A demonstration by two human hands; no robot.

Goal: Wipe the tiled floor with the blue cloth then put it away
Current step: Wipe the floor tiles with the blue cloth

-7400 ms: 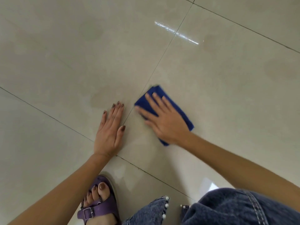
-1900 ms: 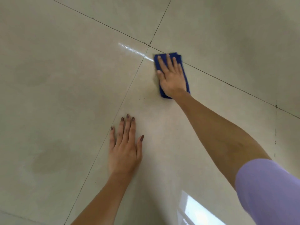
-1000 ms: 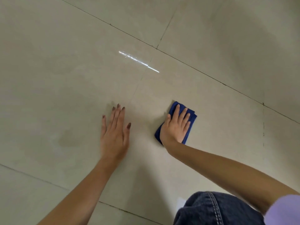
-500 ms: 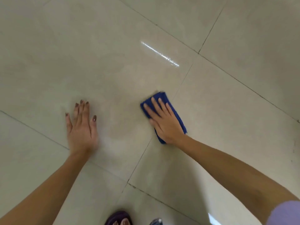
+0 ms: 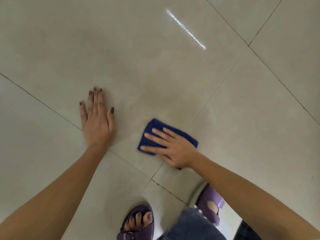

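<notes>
The tiled floor (image 5: 242,118) is a pale, glossy grey-beige, faintly clouded with darker patches and crossed by thin dark grout lines running diagonally. Far right, a bright white streak of light (image 5: 186,29) glints on it. The cloth (image 5: 155,126) is a deep, plain royal blue. The left hand (image 5: 98,125) has dark brown painted nails. Nearest, the left sandal (image 5: 136,231) and the right sandal (image 5: 210,196) are purple, the toenails dusky pink-brown. The jeans (image 5: 190,226) are blue denim with small white beads at the hem.

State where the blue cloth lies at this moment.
In the head view, the blue cloth lies on the tiled floor right of centre, under the right hand, apart from the left hand.
</notes>
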